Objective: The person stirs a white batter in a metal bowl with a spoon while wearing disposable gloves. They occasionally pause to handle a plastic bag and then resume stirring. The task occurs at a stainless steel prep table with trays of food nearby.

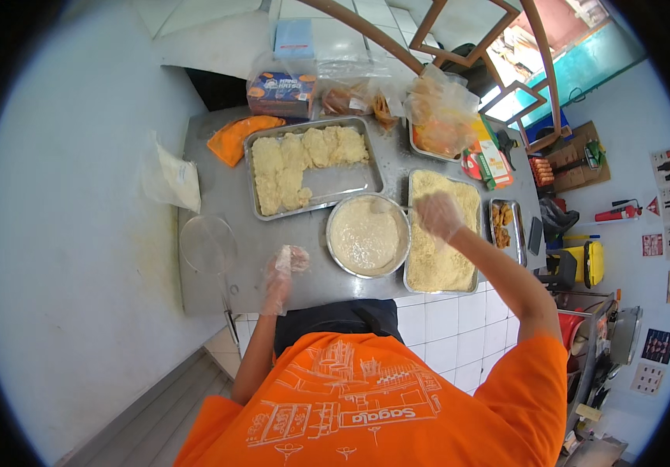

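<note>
My right hand (440,216), in a clear plastic glove, is above a metal tray of pale breadcrumbs (443,265). It grips a metal utensil (394,208) that reaches left over the rim of a round metal bowl (330,248); the utensil's far end is in the thick, pale batter (367,236). My left hand (285,271), gloved too and smeared white, hovers over the steel table (253,257) left of the bowl. Its fingers are curled, and I cannot tell whether anything is in them. Behind the bowl, a larger metal tray (340,178) carries several breaded pieces (279,169).
A round wire strainer (208,245) lies at the left, near a bag of white powder (177,178) by the wall. An orange cloth (241,137), a printed box (281,96) and bagged food (437,125) line the back. A small tray of browned pieces (503,225) and a phone (535,235) are at the right.
</note>
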`<action>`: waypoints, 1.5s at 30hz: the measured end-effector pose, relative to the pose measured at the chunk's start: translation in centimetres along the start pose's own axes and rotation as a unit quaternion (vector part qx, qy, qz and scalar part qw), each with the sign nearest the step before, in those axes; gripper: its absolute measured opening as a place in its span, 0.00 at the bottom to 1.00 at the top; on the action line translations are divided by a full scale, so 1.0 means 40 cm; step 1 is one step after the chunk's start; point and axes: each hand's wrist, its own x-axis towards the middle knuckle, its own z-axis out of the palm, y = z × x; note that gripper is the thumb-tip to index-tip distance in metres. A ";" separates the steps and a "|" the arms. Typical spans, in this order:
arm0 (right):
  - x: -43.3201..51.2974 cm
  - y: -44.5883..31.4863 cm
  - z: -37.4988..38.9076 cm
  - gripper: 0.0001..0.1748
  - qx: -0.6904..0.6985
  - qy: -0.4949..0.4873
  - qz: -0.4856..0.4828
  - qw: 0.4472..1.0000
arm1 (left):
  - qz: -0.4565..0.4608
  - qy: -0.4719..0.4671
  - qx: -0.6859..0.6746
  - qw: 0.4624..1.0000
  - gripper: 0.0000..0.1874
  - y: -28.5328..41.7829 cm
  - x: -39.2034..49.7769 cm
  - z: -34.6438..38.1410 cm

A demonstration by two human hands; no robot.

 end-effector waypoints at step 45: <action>-0.145 -0.326 0.308 0.11 0.154 -0.088 -0.054 0.983 | -0.013 0.009 0.139 0.990 0.27 -0.067 -0.018 -0.058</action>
